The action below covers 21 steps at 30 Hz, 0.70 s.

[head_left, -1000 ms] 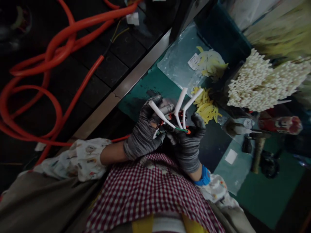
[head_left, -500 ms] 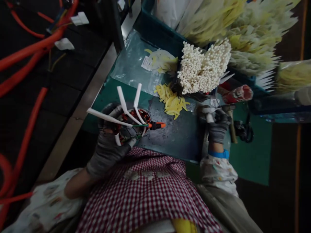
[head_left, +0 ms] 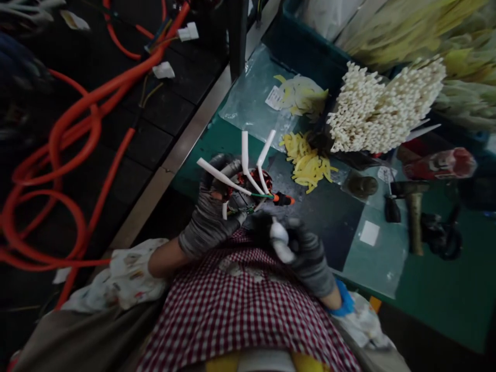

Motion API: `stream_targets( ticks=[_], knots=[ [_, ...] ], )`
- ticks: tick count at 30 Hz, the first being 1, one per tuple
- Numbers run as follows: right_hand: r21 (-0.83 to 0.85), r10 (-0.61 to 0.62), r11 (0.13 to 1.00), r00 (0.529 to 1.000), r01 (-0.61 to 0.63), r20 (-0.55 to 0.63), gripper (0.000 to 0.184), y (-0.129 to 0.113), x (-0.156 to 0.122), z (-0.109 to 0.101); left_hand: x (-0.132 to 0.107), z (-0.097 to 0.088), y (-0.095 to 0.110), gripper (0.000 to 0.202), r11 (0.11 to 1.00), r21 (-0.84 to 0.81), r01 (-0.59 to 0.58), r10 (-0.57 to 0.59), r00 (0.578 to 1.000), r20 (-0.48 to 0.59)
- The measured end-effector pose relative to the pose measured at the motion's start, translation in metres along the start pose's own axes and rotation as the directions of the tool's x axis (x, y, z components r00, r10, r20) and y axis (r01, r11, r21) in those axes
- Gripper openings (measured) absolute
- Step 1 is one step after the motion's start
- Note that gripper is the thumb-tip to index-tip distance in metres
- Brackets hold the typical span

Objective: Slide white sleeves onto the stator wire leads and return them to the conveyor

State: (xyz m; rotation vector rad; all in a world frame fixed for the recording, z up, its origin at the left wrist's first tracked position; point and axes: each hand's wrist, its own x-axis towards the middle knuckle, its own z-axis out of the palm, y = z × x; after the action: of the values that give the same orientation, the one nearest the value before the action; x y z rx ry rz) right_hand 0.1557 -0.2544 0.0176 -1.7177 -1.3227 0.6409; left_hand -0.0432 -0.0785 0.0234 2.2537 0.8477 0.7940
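Left hand (head_left: 211, 219): fingers wrapped around copper-wound stator (head_left: 237, 203) — best held steady.
Right hand (head_left: 312, 256): fingers curled around blurred white-ended object (head_left: 279, 233).
White sleeves (head_left: 245, 155): best kept clear of fingers.

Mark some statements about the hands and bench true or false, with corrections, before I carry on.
1. The left hand grips a copper-wound part. True.
2. The right hand is empty. False: the right hand holds a white object, blurred.
3. Three long white tubes extend from the copper-wound part. True.
4. The hammer is in the left hand. False: the hammer lies apart from both hands.
5. Both hands wear grey gloves. True.
6. The yellow strips lie under the hammer. False: the yellow strips lie apart from it.
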Motion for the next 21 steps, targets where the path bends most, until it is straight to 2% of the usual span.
stream_targets(
  ticks=[2, 4, 7, 12, 15, 18, 21],
  knots=[
    [0.026, -0.041, 0.999, 0.999, 0.041, -0.006, 0.03, -0.006, 0.002, 0.023, -0.005, 0.005, 0.002, 0.09, 0.999, 0.032, 0.004, -0.002, 0.999, -0.041],
    [0.057, -0.051, 0.997, 0.999, 0.051, -0.007, 0.029, -0.008, 0.008, 0.031, -0.01, 0.009, 0.002, 0.088, 0.999, 0.039, 0.011, -0.008, 0.997, -0.08],
    [0.112, -0.006, 0.994, 1.0, 0.004, 0.012, 0.027, -0.012, 0.015, 0.028, -0.017, 0.013, 0.0, 0.087, 0.999, 0.033, 0.029, -0.026, 0.994, -0.103],
    [0.2, -0.006, 0.98, 0.999, -0.001, 0.036, 0.021, -0.024, 0.024, 0.029, -0.028, 0.016, -0.006, 0.079, 0.992, 0.122, 0.022, -0.007, 0.992, -0.127],
    [0.25, 0.076, 0.964, 0.995, -0.089, 0.059, 0.019, -0.031, 0.026, 0.031, -0.032, 0.017, -0.007, 0.072, 0.991, 0.123, 0.045, -0.031, 0.993, -0.11],
    [0.207, 0.155, 0.964, 0.986, -0.166, 0.067, 0.017, -0.034, 0.024, 0.031, -0.034, 0.017, -0.007, 0.071, 0.994, 0.098, 0.044, -0.034, 0.994, -0.105],
    [0.123, 0.187, 0.974, 0.981, -0.191, 0.045, 0.016, -0.035, 0.022, 0.03, -0.035, 0.015, -0.005, 0.074, 0.996, 0.074, 0.048, -0.041, 0.995, -0.09]
  ],
)
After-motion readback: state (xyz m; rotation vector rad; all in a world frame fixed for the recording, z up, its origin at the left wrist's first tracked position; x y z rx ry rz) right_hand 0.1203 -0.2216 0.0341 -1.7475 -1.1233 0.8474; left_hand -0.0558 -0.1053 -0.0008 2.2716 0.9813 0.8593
